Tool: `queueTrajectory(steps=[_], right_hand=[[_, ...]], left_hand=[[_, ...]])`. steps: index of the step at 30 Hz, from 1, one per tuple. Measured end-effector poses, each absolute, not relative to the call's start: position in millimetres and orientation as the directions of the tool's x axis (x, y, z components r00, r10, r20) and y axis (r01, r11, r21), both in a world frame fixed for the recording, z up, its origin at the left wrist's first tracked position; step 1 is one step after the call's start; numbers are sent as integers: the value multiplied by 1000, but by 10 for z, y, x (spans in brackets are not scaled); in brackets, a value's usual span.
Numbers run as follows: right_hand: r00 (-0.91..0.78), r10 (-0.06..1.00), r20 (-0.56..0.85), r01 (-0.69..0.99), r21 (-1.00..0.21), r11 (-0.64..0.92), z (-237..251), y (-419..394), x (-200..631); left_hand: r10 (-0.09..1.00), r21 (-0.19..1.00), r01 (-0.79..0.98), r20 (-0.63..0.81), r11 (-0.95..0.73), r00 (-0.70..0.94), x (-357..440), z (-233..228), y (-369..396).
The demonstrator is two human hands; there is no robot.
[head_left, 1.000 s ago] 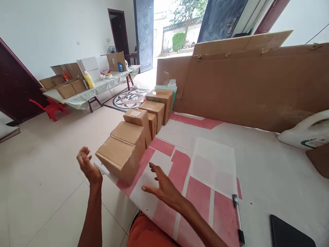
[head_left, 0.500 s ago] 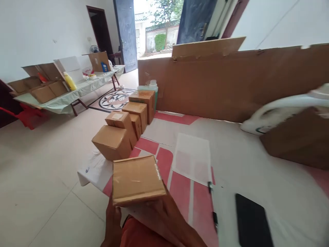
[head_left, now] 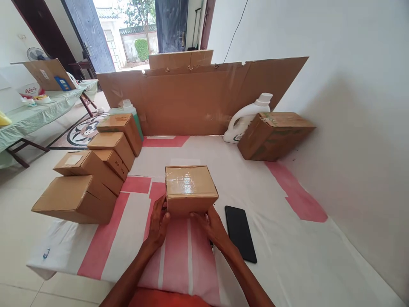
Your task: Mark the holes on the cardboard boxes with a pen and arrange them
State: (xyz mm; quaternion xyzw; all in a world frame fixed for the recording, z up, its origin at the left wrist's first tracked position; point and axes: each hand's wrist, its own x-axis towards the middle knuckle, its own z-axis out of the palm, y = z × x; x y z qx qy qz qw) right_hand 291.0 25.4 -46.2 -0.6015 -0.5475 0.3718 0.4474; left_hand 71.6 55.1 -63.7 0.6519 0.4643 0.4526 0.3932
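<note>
A small brown cardboard box (head_left: 191,207), its top shiny with clear tape, is between my two hands over the middle of the table. My left hand (head_left: 157,221) grips its left side near the lower front corner. At the right front corner, my right hand (head_left: 211,224) holds it with the thumb against the front face. Behind the box a strip of a pale sheet (head_left: 185,162) shows; the rest is hidden. A dark pen (head_left: 211,246) lies partly under my right wrist. Just to the right is a flat black device (head_left: 241,234) like a phone or tablet.
Several cardboard boxes (head_left: 78,189) line the table's left edge, with a green-liquid jug (head_left: 137,121) behind. A cardboard panel (head_left: 188,106) stands along the back. A white jug (head_left: 243,119) and a larger box (head_left: 275,136) stand back right, near the wall.
The view has swung right. The held box has gone from near the table's left front edge to over the middle, now covering most of the pale sheet. Both hands still hold it.
</note>
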Motion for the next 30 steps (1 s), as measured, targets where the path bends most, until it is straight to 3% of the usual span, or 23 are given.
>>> queueTrajectory(steps=[8, 15, 19, 25, 30], right_hand=[[179, 983, -45, 244, -966, -89, -431, 184, 2893], [205, 976, -70, 268, -955, -125, -15, 232, 2934], [205, 971, -121, 279, -944, -176, -77, 180, 2856], [95, 989, -115, 152, -980, -129, -270, 63, 2800], [161, 981, -109, -18, -994, -107, -240, 91, 2886]], left_hand=[[970, 930, 308, 144, -200, 195, 661, -456, 434], [889, 748, 480, 388, -458, 243, 563, -101, 257], [904, 744, 514, 371, -427, 213, 544, -185, 280], [953, 835, 466, 218, -293, 208, 481, -304, 274], [900, 766, 476, 334, -433, 281, 524, -29, 163]])
